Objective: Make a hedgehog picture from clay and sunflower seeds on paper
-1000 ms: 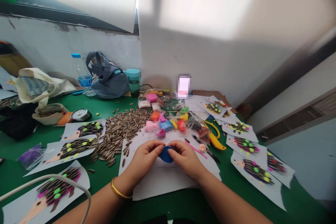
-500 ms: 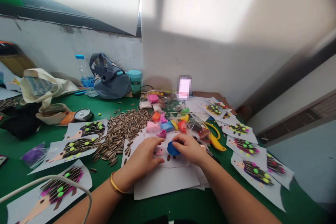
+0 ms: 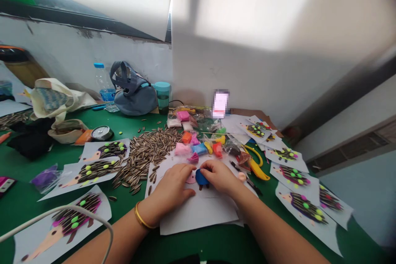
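Observation:
A flat blue clay piece (image 3: 202,177) lies on white paper (image 3: 198,215), beside a pink clay head shape (image 3: 191,177) and above small brown feet (image 3: 204,187). My right hand (image 3: 216,176) has its thumb and fingers closed on the blue piece's upper edge. On the left of the pink shape, my left hand (image 3: 177,185) rests on the paper, fingers and thumb apart, holding nothing. A heap of striped sunflower seeds (image 3: 148,152) lies left of the paper. Bagged coloured clay, such as a blue pack (image 3: 199,149), sits beyond my hands.
Hedgehog pictures with seed spines lie at left (image 3: 97,172) and right (image 3: 306,206). Yellow-handled scissors (image 3: 259,170) are right of the paper. Behind stand a teal-lidded cup (image 3: 162,98), a blue-grey bag (image 3: 134,97), a bottle (image 3: 105,86) and a lit phone (image 3: 220,104). A white cable (image 3: 71,208) crosses the lower left.
The blue piece has come down and left onto the paper, against the pink shape and over the tops of the brown feet. My right hand moved with it. The view has shifted slightly.

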{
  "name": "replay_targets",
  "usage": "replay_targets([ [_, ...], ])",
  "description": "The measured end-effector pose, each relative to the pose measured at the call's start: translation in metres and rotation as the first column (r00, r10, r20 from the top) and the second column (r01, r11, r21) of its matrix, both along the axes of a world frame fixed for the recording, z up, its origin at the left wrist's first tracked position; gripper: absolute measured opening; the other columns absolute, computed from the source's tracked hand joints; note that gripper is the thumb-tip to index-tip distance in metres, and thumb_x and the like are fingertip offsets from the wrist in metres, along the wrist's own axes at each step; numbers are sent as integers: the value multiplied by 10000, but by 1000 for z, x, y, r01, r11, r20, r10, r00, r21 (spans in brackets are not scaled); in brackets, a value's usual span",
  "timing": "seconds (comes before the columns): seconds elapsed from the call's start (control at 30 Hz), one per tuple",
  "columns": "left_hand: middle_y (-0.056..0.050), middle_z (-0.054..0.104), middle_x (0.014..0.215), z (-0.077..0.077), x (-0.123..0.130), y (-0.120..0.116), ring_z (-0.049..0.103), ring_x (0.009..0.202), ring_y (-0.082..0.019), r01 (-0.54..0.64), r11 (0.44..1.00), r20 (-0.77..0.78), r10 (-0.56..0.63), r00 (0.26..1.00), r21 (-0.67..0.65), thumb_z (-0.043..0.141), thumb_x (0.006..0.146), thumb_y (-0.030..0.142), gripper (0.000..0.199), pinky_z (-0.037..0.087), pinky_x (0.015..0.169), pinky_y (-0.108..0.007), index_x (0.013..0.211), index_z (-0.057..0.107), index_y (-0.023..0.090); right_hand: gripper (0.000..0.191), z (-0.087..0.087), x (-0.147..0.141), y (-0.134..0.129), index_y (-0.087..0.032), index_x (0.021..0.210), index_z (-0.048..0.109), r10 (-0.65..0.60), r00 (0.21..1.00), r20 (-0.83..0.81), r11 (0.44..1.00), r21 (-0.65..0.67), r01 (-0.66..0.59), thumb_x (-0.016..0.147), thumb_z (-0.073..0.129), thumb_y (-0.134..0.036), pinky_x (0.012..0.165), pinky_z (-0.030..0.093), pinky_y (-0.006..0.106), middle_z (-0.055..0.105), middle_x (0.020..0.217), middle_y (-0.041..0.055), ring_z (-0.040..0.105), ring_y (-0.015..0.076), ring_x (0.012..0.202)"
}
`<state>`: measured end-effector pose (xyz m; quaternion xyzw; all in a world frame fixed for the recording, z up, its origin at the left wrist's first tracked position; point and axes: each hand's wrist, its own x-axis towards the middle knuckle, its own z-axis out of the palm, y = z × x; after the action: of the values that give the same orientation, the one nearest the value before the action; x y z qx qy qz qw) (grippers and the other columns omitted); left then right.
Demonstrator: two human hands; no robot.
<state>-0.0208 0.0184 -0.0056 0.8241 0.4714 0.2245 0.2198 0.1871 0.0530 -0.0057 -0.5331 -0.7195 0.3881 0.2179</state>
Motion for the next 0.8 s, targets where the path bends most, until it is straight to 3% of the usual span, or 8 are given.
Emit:
replay_targets([
  [0.33, -87, 678, 1096, -2, 2, 0, 619, 1030, -308, -28, 998, 31, 26, 999, 50, 745, 726, 200, 401, 492, 879, -447, 1107, 622, 221, 183, 9, 1, 3, -172, 806, 708, 7, 998, -66, 1000, -19, -8, 818, 553, -268, 598, 431, 255, 692, 750, 22, 603, 163, 683],
  [0.43, -75, 691, 1026, 1, 3, 0, 633, 976, -271, -123, 992, 150, 117, 982, 29, 683, 829, 261, 211, 495, 872, -433, 1030, 642, 211, 179, 14, 0, -2, -173, 869, 667, -38, 971, -238, 999, -9, 37, 825, 581, -324, 676, 474, 274, 680, 829, 25, 614, 168, 760],
  [0.53, -54, 694, 997, 5, 5, -1, 652, 936, -227, -189, 977, 353, 211, 911, -97, 621, 890, 300, 159, 524, 834, -381, 1022, 642, 215, 222, 16, -3, -10, -184, 916, 610, -99, 871, -480, 995, -63, 78, 796, 652, -366, 681, 499, 279, 654, 832, 9, 613, 155, 745],
  [0.63, -47, 689, 990, 5, 9, -4, 667, 890, -197, -173, 964, 538, 257, 803, -202, 635, 874, 302, 189, 552, 768, -326, 1039, 636, 210, 253, 14, -8, -19, -197, 902, 570, -132, 815, -564, 987, -153, 53, 787, 686, -390, 544, 466, 242, 623, 760, -16, 580, 129, 625],
  [0.8, -28, 696, 882, 5, 14, -6, 667, 785, -178, -184, 960, 602, 277, 749, -213, 654, 840, 275, 152, 554, 729, -314, 971, 666, 198, 289, 13, -16, -28, -208, 881, 538, -124, 775, -620, 977, -211, -12, 783, 718, -412, 520, 492, 248, 614, 759, -26, 595, 126, 606],
])
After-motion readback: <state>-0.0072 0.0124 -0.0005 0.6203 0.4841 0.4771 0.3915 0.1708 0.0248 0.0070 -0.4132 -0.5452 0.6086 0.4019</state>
